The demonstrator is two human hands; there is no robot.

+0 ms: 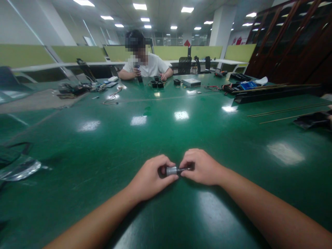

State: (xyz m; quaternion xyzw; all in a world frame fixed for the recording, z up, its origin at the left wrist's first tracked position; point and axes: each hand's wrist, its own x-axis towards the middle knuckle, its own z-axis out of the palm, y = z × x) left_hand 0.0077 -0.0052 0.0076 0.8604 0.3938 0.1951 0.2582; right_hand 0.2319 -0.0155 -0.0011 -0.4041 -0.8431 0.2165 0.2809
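Note:
Low in the middle of the head view, a small silver cylindrical part [171,171] lies between my two hands, its axis running roughly left to right. My left hand [153,174] is closed round the silver body, with thumb and fingers on opposite sides. From its right side sticks out a thin dark shaft-like end [179,170]. My right hand [201,167] pinches that dark end between thumb and fingers. Both hands are at the green tabletop [109,145]. The fingers hide part of the piece, and its exact kind cannot be made out.
Across the table a person [153,65] in a white shirt handles black parts [157,84]. A grey box [191,82] stands nearby. Black channels [259,95] and thin rods [285,111] lie right. Cables and electronics [74,89] lie far left; a clear plastic bag [20,167] lies nearer.

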